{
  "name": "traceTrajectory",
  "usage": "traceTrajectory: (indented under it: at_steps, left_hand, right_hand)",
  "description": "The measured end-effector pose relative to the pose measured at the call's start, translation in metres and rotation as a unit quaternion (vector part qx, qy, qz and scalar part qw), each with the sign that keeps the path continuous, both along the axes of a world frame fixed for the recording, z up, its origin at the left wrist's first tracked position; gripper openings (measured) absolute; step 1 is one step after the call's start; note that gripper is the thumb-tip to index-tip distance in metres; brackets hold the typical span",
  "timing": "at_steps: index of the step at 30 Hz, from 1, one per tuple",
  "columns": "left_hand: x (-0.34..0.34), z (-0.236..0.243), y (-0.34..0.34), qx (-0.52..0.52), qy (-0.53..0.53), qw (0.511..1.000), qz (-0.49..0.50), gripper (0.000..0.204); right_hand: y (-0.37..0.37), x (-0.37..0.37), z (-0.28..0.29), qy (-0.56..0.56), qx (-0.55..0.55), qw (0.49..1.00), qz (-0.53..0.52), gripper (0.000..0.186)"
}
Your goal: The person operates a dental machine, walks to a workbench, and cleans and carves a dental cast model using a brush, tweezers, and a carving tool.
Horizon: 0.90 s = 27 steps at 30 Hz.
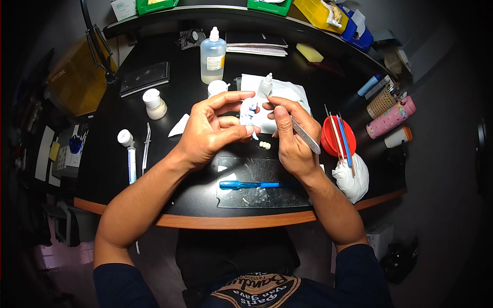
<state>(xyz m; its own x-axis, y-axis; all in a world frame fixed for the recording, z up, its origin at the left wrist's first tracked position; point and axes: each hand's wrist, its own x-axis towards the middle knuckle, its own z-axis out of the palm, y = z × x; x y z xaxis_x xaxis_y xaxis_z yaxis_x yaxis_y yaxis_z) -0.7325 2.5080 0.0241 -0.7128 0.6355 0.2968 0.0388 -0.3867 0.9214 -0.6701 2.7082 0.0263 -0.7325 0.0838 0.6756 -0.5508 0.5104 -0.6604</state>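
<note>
My left hand is closed, with its fingertips pinching a small white and pale-blue piece that resembles a dental cast. Its exact shape is partly hidden by the fingers. Just to the right, my right hand grips a slim metal tool with a flat handle, pen-fashion. Its working end points up and away, close to a small clear dropper bottle. The bottle stands on a white sheet. Below and between both hands lie small cream tooth-shaped pieces on the black table.
A blue toothbrush lies on a clear plate near the front edge. At right, brushes rest across a red bowl beside a white cloth bundle. A large squeeze bottle, lidded jar, tweezers and syringe stand around.
</note>
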Motion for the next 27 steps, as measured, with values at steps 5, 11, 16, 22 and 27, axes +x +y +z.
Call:
traceTrajectory:
  at_steps: [5, 11, 16, 22, 27]
  left_hand:
    - [0.0001, -0.001, 0.0018, 0.008, -0.005, 1.0, -0.004, 0.063]
    - [0.0005, 0.001, 0.0004, 0.011, -0.011, 1.0, 0.006, 0.065]
    - [-0.0001, 0.0001, 0.0009, 0.015, -0.015, 1.0, -0.001, 0.065]
    - [0.0002, 0.0013, 0.0007, 0.009, -0.008, 1.0, -0.007, 0.066]
    - [0.0007, 0.0014, 0.0011, 0.005, -0.004, 1.0, -0.009, 0.066]
  right_hand:
    - [0.0007, 0.0, 0.0, 0.0, 0.001, 1.0, -0.002, 0.023]
    - [-0.0006, 0.0006, 0.0002, -0.002, -0.003, 1.0, 0.0, 0.023]
    - [-0.0026, 0.0018, 0.001, -0.003, -0.03, 1.0, 0.0, 0.025]
    - [0.0008, 0.0004, -0.0008, -0.011, -0.013, 1.0, 0.003, 0.023]
    - [0.0001, -0.0007, -0.0015, -0.002, -0.013, 1.0, 0.001, 0.022]
